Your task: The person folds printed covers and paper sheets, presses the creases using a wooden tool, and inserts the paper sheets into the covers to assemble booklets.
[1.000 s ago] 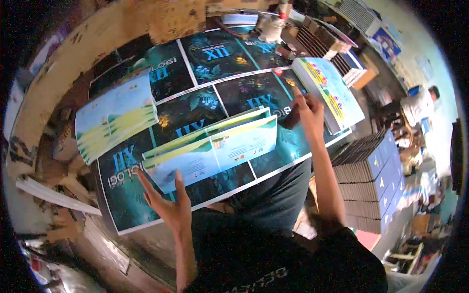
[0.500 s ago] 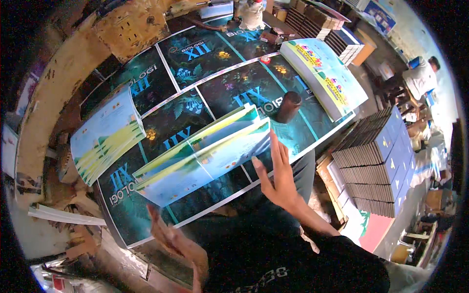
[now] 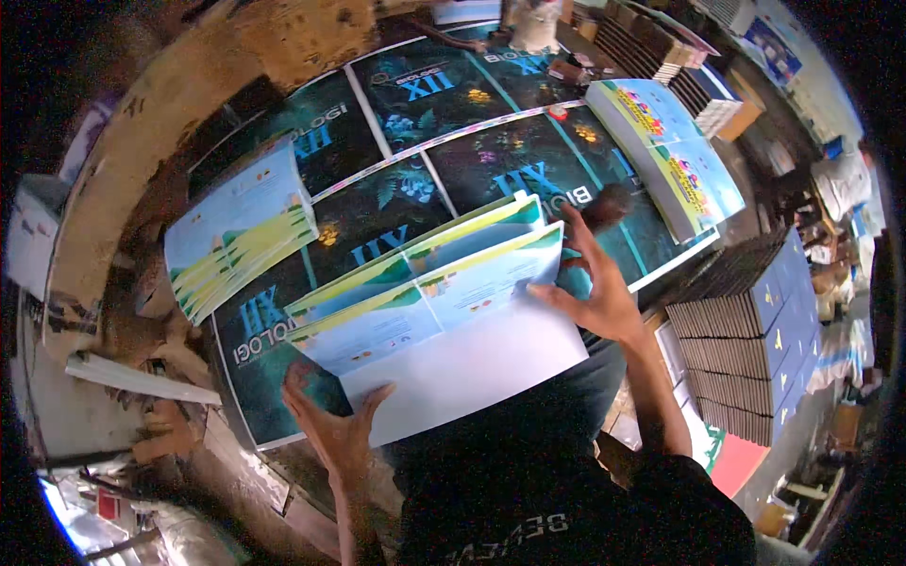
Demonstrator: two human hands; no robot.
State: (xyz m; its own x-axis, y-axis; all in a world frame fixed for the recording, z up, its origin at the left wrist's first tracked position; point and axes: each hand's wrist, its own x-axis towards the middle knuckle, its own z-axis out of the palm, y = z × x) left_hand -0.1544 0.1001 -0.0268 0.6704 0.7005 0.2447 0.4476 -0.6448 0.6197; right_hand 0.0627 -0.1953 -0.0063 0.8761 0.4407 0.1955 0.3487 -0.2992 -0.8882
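Observation:
A bundle of tall printed sheets (image 3: pixel 491 274), blue, green and yellow, stands on edge in front of me, with a blank white sheet face (image 3: pixel 472 373) on its near side. My right hand (image 3: pixel 604 297) is at the bundle's right end, its thumb on the front and its fingers around the edge. My left hand (image 3: pixel 330 424) is at the lower left corner, fingers spread and thumb over the white face; it grips nothing that I can see. Under the bundle lie large dark printed sheets (image 3: pixel 415 90) with blue lettering and plant pictures.
A fanned pile of similar printed sheets (image 3: pixel 245 226) lies at the left. A thick stack of colourful covers (image 3: pixel 665 156) sits at the right, near a dark brown object (image 3: pixel 612 203). Stacked blue-covered books (image 3: pixel 746 340) stand at the right. A pale strip (image 3: pixel 142 377) projects at the left.
The bundle's near side has come down or opened, baring a white face. My left hand has come up to its lower corner. My right hand has closed around the right end. The view has shifted.

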